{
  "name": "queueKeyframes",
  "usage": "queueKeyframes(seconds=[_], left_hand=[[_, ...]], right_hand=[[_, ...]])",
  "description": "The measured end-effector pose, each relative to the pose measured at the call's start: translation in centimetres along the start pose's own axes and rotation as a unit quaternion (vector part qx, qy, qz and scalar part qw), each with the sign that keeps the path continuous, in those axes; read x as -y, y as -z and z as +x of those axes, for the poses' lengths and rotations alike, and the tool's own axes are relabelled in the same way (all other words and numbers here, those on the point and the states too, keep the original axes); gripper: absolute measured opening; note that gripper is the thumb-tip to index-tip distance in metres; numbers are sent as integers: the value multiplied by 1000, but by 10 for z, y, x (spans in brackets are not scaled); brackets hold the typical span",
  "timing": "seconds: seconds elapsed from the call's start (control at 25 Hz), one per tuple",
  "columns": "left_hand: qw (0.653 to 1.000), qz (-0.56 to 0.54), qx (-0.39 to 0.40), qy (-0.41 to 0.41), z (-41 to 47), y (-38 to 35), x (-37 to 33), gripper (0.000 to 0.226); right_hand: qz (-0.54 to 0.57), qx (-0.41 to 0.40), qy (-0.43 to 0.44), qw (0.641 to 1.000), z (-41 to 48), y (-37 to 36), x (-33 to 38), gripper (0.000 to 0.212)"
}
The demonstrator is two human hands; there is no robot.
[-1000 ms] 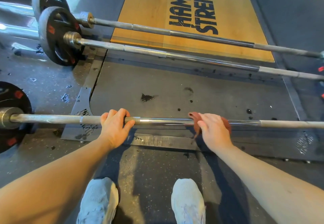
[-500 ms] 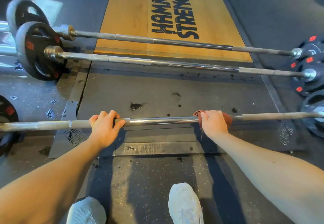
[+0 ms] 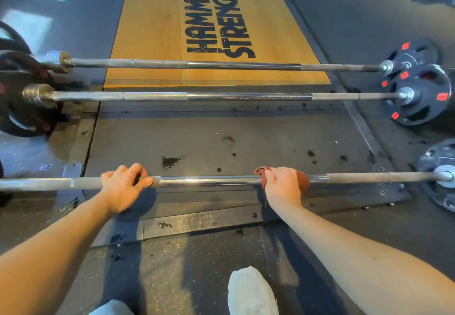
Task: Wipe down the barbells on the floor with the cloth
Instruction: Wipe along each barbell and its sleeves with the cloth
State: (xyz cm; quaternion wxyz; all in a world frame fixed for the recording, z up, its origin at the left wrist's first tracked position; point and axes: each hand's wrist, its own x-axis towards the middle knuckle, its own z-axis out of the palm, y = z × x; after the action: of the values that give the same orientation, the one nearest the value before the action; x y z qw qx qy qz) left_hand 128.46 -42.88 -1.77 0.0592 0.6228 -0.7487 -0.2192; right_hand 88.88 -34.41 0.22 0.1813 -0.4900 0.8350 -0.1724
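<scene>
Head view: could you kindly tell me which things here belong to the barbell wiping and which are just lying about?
Job: reddish-brown cloth held by the right hand; nearest steel barbell, gripped by the left hand; middle steel barbell; far steel barbell.
Just there: yellow wooden platform lettered HAMMER STRENGTH; black round weight plates with red marks; white shoe.

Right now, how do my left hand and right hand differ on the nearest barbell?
The left hand holds the nearest barbell bare; the right hand holds it through the reddish-brown cloth. The left hand sits at the left end of the shiny middle section, the right hand near its right end. Both curl over the same bar.
</scene>
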Motion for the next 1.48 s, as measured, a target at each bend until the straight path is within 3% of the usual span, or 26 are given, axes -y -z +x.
queueKeyframes(seconds=[0.08, 0.32, 0.6, 0.72, 0.92, 1.36, 1.48], left_hand=[[1000, 3, 0, -7, 1, 1, -5, 24], [1000, 10, 24, 15, 4, 5, -6, 20], [1000, -1, -2, 14, 9, 0, -10, 22], [999, -6, 22, 31, 15, 4, -9, 23], [993, 1, 92, 75, 31, 6, -1, 23], [984, 18, 138, 107, 32, 8, -16, 21], [989, 2, 114, 96, 34, 10, -21, 20]], right_hand=[[61, -34, -14, 997, -6, -4, 3, 29], [108, -36, 2, 993, -26, -38, 25, 25], [48, -7, 17, 999, -6, -25, 27, 28], [55, -1, 13, 998, 3, -25, 35, 27], [136, 37, 149, 979, -35, -88, 105, 28], [141, 70, 153, 976, -24, -91, 99, 33], [115, 77, 135, 981, -15, -88, 103, 34]])
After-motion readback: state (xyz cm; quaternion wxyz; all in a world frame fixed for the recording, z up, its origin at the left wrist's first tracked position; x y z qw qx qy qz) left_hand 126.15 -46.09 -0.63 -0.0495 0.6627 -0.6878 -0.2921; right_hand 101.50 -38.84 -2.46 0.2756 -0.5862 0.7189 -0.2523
